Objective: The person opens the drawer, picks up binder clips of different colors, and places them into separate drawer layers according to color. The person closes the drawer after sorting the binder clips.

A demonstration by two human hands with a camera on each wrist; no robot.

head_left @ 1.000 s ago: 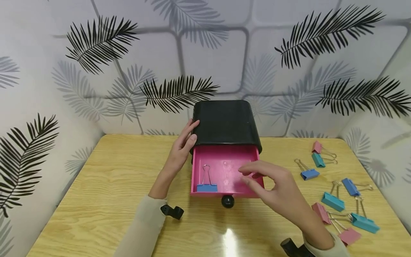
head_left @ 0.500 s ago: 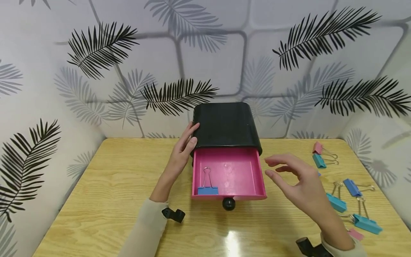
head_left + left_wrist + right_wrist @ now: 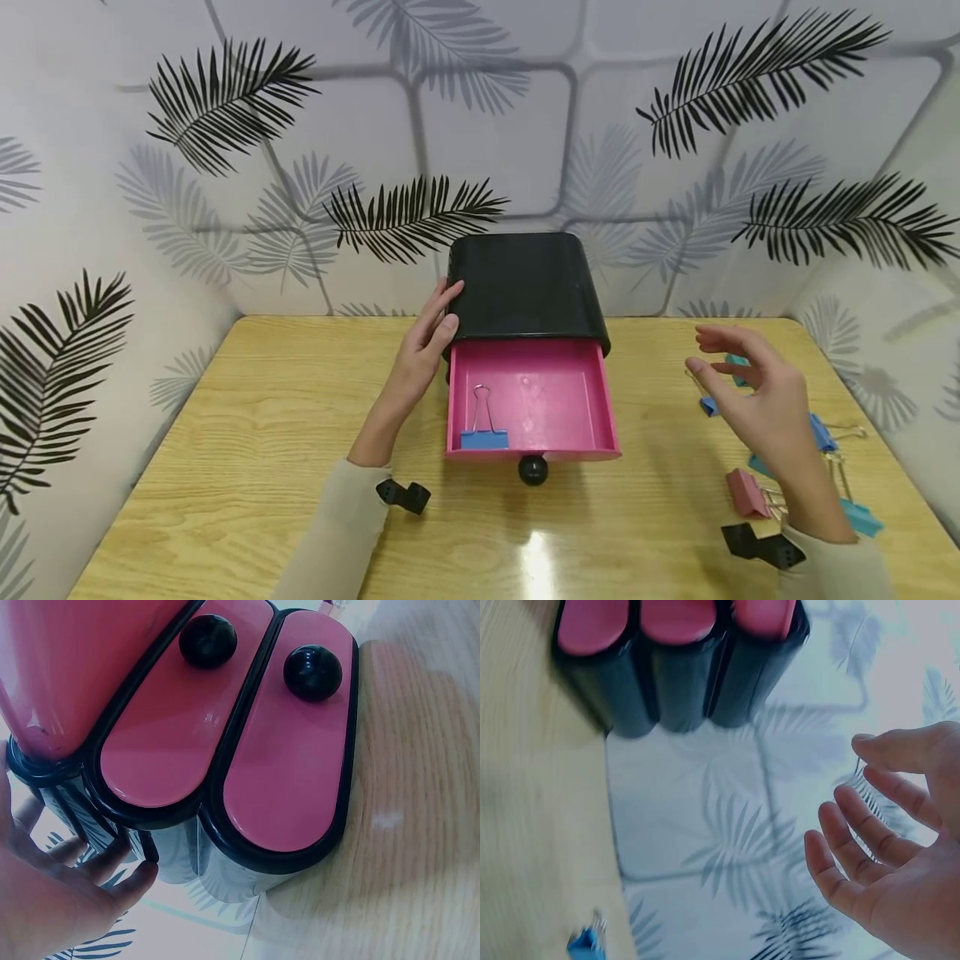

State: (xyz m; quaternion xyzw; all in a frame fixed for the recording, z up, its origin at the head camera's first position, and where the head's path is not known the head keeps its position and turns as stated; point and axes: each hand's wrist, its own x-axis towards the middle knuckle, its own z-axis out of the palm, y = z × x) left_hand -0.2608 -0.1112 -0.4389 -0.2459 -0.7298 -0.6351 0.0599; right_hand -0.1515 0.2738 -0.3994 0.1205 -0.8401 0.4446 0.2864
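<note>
Drawer (image 3: 555,396) pulled out, one blue clip (image 3: 483,439) in near left corner | left hand (image 3: 420,352) spread against black cabinet (image 3: 525,283) | right hand (image 3: 772,404), fingers parted, holding nothing, near loose clips (image 3: 745,493), contact unclear | likely fetching another; pinch called for next

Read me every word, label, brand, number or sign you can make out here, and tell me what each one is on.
There is no text to read in any view.
The black drawer unit, its open pink drawer and the blue binder clip inside show no lettering.
The wallpaper shows leaves and lines, not words.
Any marks on the black wrist camera are too small to tell.
</note>
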